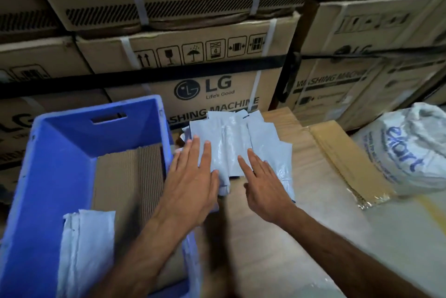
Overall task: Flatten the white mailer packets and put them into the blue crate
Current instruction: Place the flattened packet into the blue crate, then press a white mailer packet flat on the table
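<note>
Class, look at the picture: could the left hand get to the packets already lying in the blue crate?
Probably yes. The left hand lies flat on the pile of white mailer packets just beside the blue crate, which is open-topped, and nothing covers the packets in the crate.

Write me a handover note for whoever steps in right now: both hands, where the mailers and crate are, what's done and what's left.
Left hand: open, fingers straight, pressing on the pile of white mailer packets.
Right hand: open, flat on the same pile's right side.
The pile lies on the cardboard work surface, just right of the blue crate.
Done: a stack of flattened packets already lies in the crate's near end, on a cardboard liner.
Left: finish flattening this pile and move it into the crate.
</note>
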`<action>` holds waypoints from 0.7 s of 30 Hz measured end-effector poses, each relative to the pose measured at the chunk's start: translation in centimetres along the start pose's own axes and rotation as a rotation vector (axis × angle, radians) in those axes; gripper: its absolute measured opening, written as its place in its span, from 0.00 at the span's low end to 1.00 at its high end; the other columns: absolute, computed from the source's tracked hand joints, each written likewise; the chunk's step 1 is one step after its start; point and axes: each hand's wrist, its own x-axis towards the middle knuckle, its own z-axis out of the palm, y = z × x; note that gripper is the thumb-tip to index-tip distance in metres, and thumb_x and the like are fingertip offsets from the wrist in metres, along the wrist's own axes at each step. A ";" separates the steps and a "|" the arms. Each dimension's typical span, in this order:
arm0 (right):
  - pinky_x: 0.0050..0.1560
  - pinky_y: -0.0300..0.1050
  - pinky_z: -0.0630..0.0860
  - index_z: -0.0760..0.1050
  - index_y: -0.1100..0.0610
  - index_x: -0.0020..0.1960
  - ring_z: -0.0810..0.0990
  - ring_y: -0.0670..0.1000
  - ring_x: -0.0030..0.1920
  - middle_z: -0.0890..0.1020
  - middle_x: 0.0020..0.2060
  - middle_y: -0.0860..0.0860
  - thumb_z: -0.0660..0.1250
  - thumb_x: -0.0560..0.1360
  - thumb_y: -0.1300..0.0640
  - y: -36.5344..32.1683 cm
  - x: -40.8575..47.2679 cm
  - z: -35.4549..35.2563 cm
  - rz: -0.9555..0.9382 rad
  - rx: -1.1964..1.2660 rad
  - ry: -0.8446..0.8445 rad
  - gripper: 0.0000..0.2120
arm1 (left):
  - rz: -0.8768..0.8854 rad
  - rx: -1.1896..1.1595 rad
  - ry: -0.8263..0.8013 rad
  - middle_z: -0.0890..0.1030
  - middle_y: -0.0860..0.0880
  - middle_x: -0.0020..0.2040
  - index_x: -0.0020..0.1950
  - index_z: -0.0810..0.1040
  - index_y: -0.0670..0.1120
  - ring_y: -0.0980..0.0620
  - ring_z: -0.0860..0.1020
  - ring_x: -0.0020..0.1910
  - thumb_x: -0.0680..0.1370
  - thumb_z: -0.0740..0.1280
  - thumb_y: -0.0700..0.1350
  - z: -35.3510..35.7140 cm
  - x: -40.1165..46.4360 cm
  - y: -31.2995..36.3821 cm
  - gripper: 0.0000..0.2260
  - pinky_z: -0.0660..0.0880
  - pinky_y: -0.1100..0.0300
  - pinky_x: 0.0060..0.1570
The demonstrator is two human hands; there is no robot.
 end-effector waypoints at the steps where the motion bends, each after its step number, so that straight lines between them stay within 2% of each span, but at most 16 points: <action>1: 0.79 0.58 0.56 0.51 0.55 0.83 0.50 0.58 0.82 0.51 0.82 0.59 0.61 0.77 0.59 1.9 0.2 -0.1 -0.022 -0.001 -0.018 0.37 | -0.024 -0.021 -0.009 0.67 0.36 0.77 0.77 0.68 0.40 0.37 0.69 0.74 0.80 0.52 0.55 0.8 0.4 1.9 0.30 0.69 0.42 0.70; 2: 0.79 0.57 0.55 0.51 0.56 0.83 0.51 0.59 0.82 0.52 0.82 0.60 0.61 0.77 0.60 3.7 0.5 -0.2 -0.055 -0.005 -0.037 0.37 | -0.055 -0.047 -0.020 0.65 0.37 0.78 0.78 0.67 0.40 0.38 0.68 0.76 0.80 0.52 0.55 1.9 0.9 3.7 0.30 0.67 0.43 0.71; 4: 0.79 0.56 0.53 0.52 0.56 0.83 0.52 0.59 0.82 0.52 0.81 0.61 0.61 0.76 0.61 7.1 2.2 -0.5 -0.140 -0.026 -0.064 0.37 | -0.166 -0.101 -0.107 0.54 0.39 0.82 0.82 0.56 0.42 0.41 0.57 0.81 0.83 0.51 0.55 4.5 2.4 7.0 0.30 0.56 0.46 0.77; 5: 0.79 0.55 0.52 0.52 0.55 0.83 0.51 0.59 0.82 0.51 0.82 0.60 0.61 0.77 0.62 8.5 3.5 -0.6 -0.177 -0.043 -0.070 0.37 | -0.255 -0.111 -0.181 0.48 0.40 0.83 0.83 0.50 0.43 0.43 0.50 0.82 0.84 0.51 0.55 6.3 3.2 8.1 0.30 0.49 0.48 0.79; 7: 0.81 0.56 0.51 0.49 0.54 0.83 0.48 0.57 0.82 0.47 0.82 0.58 0.60 0.80 0.62 10.6 6.3 -0.6 -0.242 -0.085 -0.099 0.36 | -0.461 -0.130 -0.306 0.41 0.40 0.83 0.83 0.44 0.43 0.42 0.43 0.82 0.85 0.52 0.55 10.0 4.7 9.3 0.32 0.44 0.47 0.80; 10: 0.81 0.53 0.47 0.45 0.51 0.84 0.44 0.55 0.82 0.43 0.82 0.56 0.59 0.80 0.62 11.5 10.5 -0.1 -0.384 -0.145 -0.129 0.37 | -0.726 -0.199 -0.305 0.40 0.37 0.82 0.82 0.42 0.40 0.39 0.41 0.81 0.84 0.55 0.56 14.8 6.3 9.5 0.35 0.43 0.45 0.79; 12: 0.81 0.51 0.44 0.44 0.50 0.84 0.42 0.54 0.82 0.41 0.82 0.56 0.60 0.81 0.62 10.7 12.9 0.4 -0.482 -0.170 -0.151 0.38 | -0.832 -0.206 -0.251 0.40 0.36 0.82 0.82 0.42 0.38 0.38 0.42 0.82 0.83 0.57 0.56 16.9 7.4 9.1 0.37 0.44 0.45 0.79; 16: 0.81 0.50 0.43 0.46 0.49 0.84 0.42 0.54 0.82 0.41 0.82 0.57 0.59 0.81 0.62 8.4 16.7 1.7 -0.630 -0.211 -0.210 0.36 | -0.944 -0.215 -0.109 0.42 0.35 0.82 0.82 0.43 0.37 0.38 0.43 0.82 0.81 0.60 0.54 20.2 9.1 7.8 0.39 0.43 0.43 0.78; 21: 0.81 0.52 0.43 0.45 0.49 0.84 0.41 0.55 0.82 0.41 0.82 0.57 0.56 0.80 0.64 8.2 19.0 3.7 -0.651 -0.282 -0.262 0.36 | -0.993 -0.199 -0.119 0.42 0.35 0.82 0.82 0.40 0.38 0.38 0.42 0.82 0.83 0.56 0.49 22.0 9.3 7.0 0.35 0.44 0.44 0.80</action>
